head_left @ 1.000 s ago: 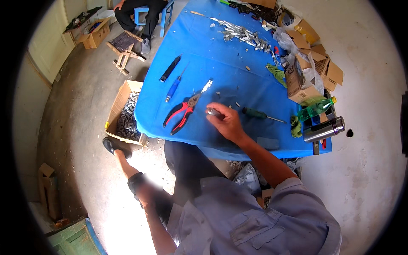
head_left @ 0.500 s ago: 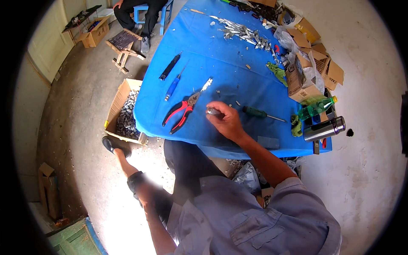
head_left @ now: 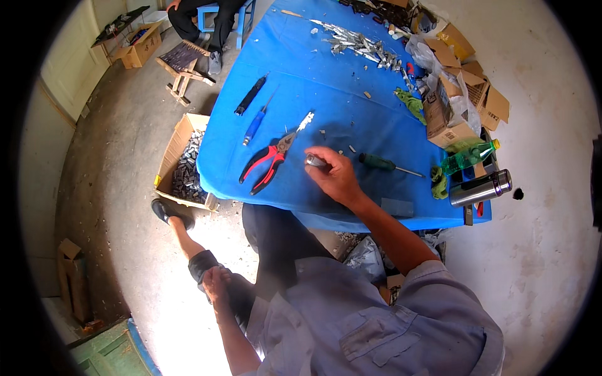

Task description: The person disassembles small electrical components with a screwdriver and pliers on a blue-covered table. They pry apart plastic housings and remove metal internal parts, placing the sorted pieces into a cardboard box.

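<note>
Over the near part of the blue-covered table, my right hand [head_left: 335, 175] is closed around a small silver metal cylinder [head_left: 314, 161], pinching it between thumb and fingers; part of it is hidden. My left hand [head_left: 216, 285] rests on my left knee, fingers lying loosely on the dark trouser leg, nothing seen in it. Left of the right hand lie red-and-black pliers [head_left: 271, 163], their jaws by a strip of whitish scraps [head_left: 306, 120]. To its right is a green-handled screwdriver [head_left: 382, 163]. A blue-handled screwdriver [head_left: 255, 127] and a black pen-like tool [head_left: 251, 96] lie farther left.
A carton of small metal cylinders [head_left: 187, 172] stands on the floor left of the table. Silvery metal pieces [head_left: 360, 45] are heaped at the far side. A green bottle [head_left: 470, 156], a steel flask [head_left: 481, 189] and cardboard boxes [head_left: 448, 119] line the right edge. Another person's legs [head_left: 216, 28] show far left.
The metal cylinder has tilted slightly in my right hand, which stays in nearly the same place. My left hand, blurred before, now rests clearly on the knee. The view has shifted slightly.
</note>
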The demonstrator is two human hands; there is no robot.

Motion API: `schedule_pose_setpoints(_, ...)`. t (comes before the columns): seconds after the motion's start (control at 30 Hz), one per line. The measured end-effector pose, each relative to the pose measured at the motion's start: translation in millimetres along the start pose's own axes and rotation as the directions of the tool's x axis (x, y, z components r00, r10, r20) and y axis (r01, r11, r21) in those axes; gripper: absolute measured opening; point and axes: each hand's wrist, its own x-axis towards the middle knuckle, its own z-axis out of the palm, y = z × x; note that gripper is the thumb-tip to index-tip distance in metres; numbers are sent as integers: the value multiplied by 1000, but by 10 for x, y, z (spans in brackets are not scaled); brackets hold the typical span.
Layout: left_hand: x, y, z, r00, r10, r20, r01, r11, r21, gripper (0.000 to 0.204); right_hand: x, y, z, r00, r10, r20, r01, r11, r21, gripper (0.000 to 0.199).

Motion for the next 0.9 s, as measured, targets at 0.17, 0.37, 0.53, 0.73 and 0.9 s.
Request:
schedule_pose_setpoints(0.17,18,-15,0,1000,-2,-5,2,1000,10,21,2,-23,-10,1000,-8,1,8,1000,-10,30)
schedule_pose_setpoints(0.37,54,-37,-38,999,-11,-37,12,999,38,26,4,-50,-11,1000,-25,-10,24,999,-44,30)
schedule_pose_setpoints(0.53,24,14,-92,998,-53,-26,50,993,-107,22,6,-31,-18,998,-61,-25,60,997,-44,29)
schedule_pose_setpoints(0.73,-131,114,-151,999,-43,4,43,970,-241,22,8,-26,-7,1000,-8,-28,8,1000,19,27)
schedule_pose_setpoints(0.9,-211,197,-177,998,-56,-9,51,955,-294,24,8,-6,-13,999,-20,-31,22,997,78,22)
